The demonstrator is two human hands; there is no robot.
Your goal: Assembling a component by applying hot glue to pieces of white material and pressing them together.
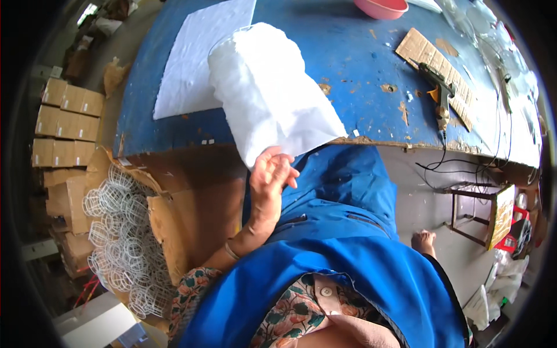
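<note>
Only the left hand shows, fingers curled around the lower corner of a white padded sheet; the right hand is out of view. Folded over, the sheet runs lengthwise from the hand up and away across the edge of the blue desk. Another flat white sheet lies just beside it. Farther right, a glue gun rests on cardboard. White wire frames fill a box at the left.

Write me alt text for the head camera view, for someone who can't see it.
Seen from above, a person in a blue apron holds a stack of white padding sheets by its lower edge with the left hand at a worn blue table. A glue gun lies on cardboard to the right; a box of white wire frames sits left. The right hand is out of view.
</note>
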